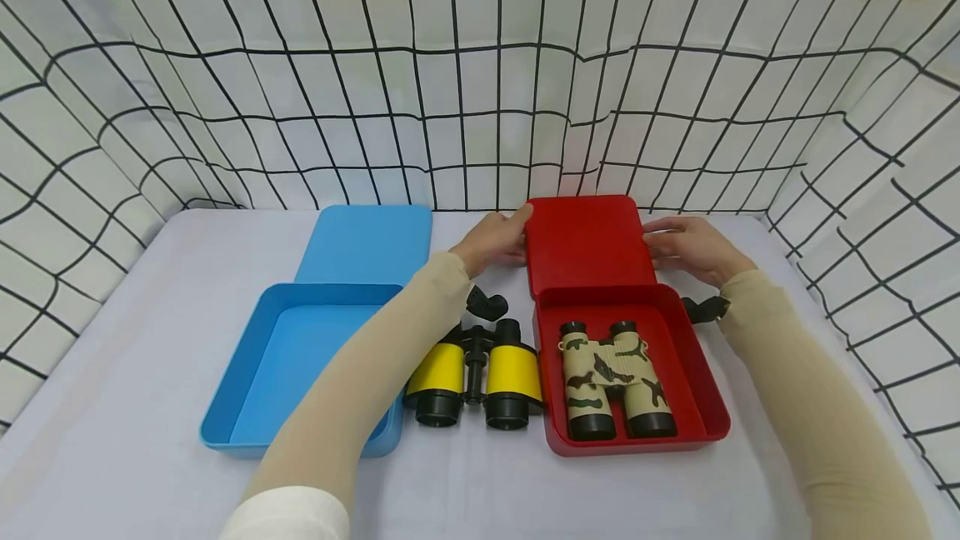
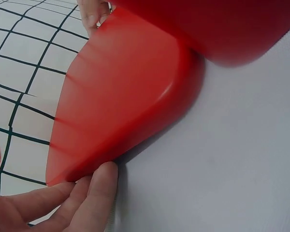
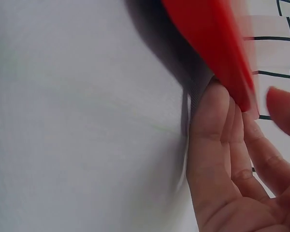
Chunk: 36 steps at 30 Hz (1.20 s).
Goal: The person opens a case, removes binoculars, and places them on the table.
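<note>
A red box (image 1: 708, 432) stands with its lid (image 1: 588, 244) folded back, and camouflage binoculars (image 1: 611, 377) lie inside it. My left hand (image 1: 495, 240) touches the lid's left edge. In the left wrist view, its fingertips (image 2: 106, 176) meet the lid's rim while the thumb stays apart. On the opposite side, my right hand (image 1: 686, 248) has its fingers (image 3: 215, 108) against the lid's edge, slightly beneath it, with the thumb away from the lid. Part of the left hand is hidden behind its own wrist in the head view.
Yellow and black binoculars (image 1: 513, 373) lie between the red box and an open blue box (image 1: 232, 382), partly behind the left sleeve. A black strap piece (image 1: 487, 304) is beside them, another (image 1: 705, 309) by the right sleeve. A black-gridded white wall (image 1: 480, 82) encloses the white table (image 1: 465, 490).
</note>
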Each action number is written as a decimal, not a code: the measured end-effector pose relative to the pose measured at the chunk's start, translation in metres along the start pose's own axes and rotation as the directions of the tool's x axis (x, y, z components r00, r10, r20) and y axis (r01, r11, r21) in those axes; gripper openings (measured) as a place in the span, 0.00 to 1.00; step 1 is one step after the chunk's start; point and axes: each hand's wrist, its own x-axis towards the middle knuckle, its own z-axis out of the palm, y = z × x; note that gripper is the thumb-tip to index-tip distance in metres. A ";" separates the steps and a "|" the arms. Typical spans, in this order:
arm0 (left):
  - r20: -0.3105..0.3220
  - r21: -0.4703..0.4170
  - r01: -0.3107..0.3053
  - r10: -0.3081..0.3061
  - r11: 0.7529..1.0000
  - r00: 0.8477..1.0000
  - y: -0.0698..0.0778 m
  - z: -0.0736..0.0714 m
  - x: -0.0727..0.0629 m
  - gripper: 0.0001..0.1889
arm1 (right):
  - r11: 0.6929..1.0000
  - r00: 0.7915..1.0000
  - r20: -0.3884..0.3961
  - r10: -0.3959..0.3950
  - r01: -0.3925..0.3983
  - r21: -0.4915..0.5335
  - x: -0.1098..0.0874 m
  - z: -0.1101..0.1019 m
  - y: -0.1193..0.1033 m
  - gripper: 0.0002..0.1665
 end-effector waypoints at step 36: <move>0.132 -0.108 0.008 0.006 0.994 0.991 0.006 -0.003 -0.027 0.48 | 0.999 0.996 0.083 0.032 -0.032 -0.008 -0.014 -0.005 -0.004 0.52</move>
